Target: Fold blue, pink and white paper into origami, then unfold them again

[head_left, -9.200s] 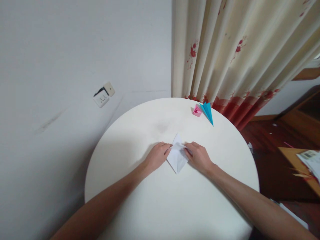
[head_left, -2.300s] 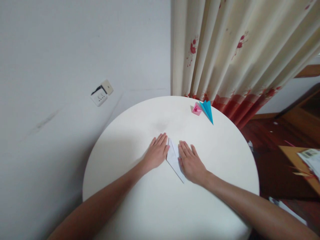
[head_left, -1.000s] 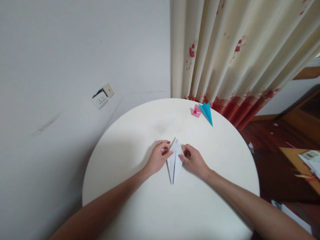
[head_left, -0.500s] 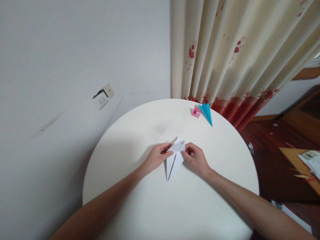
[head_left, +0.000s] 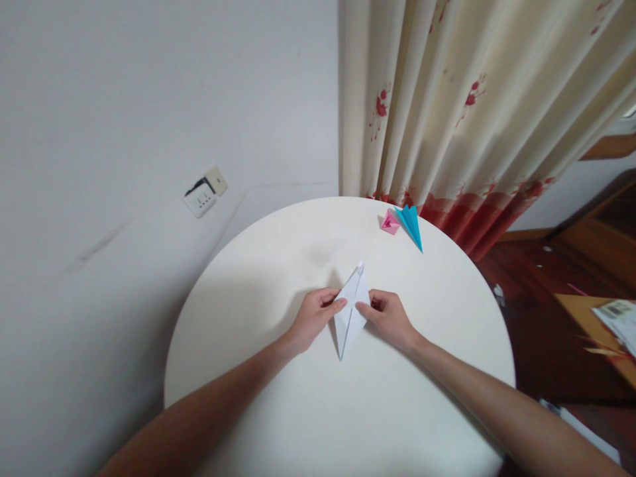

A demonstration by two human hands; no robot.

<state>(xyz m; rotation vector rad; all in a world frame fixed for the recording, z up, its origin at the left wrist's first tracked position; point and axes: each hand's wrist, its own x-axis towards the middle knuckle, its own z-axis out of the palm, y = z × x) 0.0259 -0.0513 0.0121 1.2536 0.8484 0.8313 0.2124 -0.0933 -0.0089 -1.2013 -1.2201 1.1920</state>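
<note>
A white folded paper [head_left: 350, 321], shaped like a long diamond with a slit down its lower half, is held over the middle of the round table. My left hand [head_left: 317, 313] pinches its left edge, thumb on top and fingers behind. On the opposite edge, my right hand [head_left: 388, 317] grips the paper the same way, its thumb near the centre. One narrow point of the paper faces me and the other points away. The fingers behind the sheet are partly hidden.
Near the far edge of the white table [head_left: 223, 371] lie a pink folded-paper piece [head_left: 390, 222] and a blue paper plane [head_left: 411, 227]. Behind hangs a floral curtain [head_left: 437, 99]. A wall socket [head_left: 199, 200] is at left, and a wooden surface with papers [head_left: 616, 322] at right.
The upper part of the white paper, bent and bunched before, now extends away into a long point, making a diamond. Both hands keep their hold, with slight shifts.
</note>
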